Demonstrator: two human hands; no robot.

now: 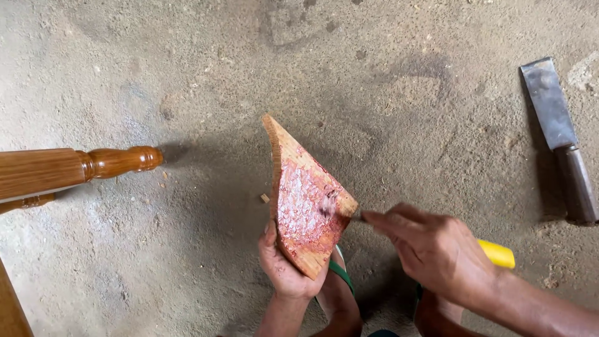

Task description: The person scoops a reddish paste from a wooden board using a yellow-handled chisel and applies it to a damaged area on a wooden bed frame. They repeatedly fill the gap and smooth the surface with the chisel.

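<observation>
Item: triangular offcut of pale wood, its broad face coated in glistening reddish paste or glue [306, 209]. I am seeing it standing nearly on edge above the dusty concrete floor [399, 106], low in the middle of the head view, one point aimed away from me.

Left hand [284, 268]: fingers are curling around the offcut's lower left edge from beneath, gripping it.

Right hand [437, 249]: fingers are pinching a yellow-handled brush [497, 253], bristles touching the wet face near the right corner.

Handling, as I am judging it: stiff, light enough for one hand, sharp at the corners. The coated face is looking slick and tacky, so I am keeping to the bare edges and the dry back; a grip on the wet side would slip and smear.

Nearby: a turned, varnished brown wooden furniture leg [93, 165] is lying well apart at left; a broad flat steel chisel with a dark handle [558, 134] is lying well apart at right. A green-strapped sandal [340, 274] is showing just beneath the offcut.
</observation>
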